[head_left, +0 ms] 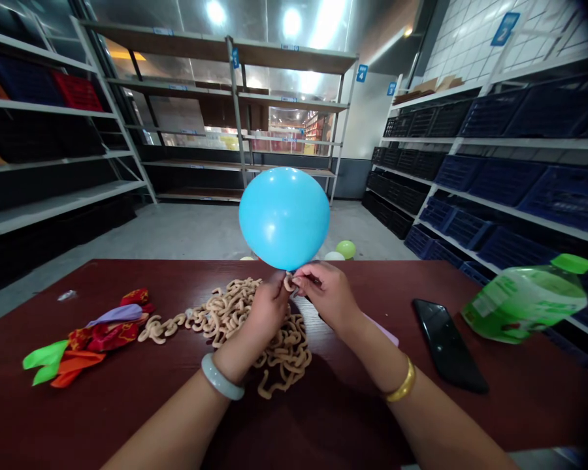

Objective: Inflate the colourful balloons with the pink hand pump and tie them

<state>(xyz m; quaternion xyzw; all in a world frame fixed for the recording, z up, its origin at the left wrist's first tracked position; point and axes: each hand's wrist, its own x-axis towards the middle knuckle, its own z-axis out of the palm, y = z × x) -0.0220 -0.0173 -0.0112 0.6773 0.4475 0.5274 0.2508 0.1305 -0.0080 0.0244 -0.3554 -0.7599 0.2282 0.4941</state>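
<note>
An inflated blue balloon [284, 219] stands upright above the table, its neck pointing down between my hands. My left hand [270, 303], with a pale bangle on the wrist, is closed, pinching the balloon's neck. In the fingers of my right hand [327, 292], also closed, is a small tan curved clip [289, 282] held against the neck. Just how the clip sits on the neck is partly hidden by the fingers. A heap of similar tan curved clips [235, 307] lies around and beneath my left hand.
Uninflated balloons [110, 335] in several colours lie at the left of the dark red table [166, 418]. On the right are a black phone [448, 343] and a green bottle [526, 300]. Beyond the table, a green balloon [345, 249] rests on the floor, and shelves [294, 101] line the room.
</note>
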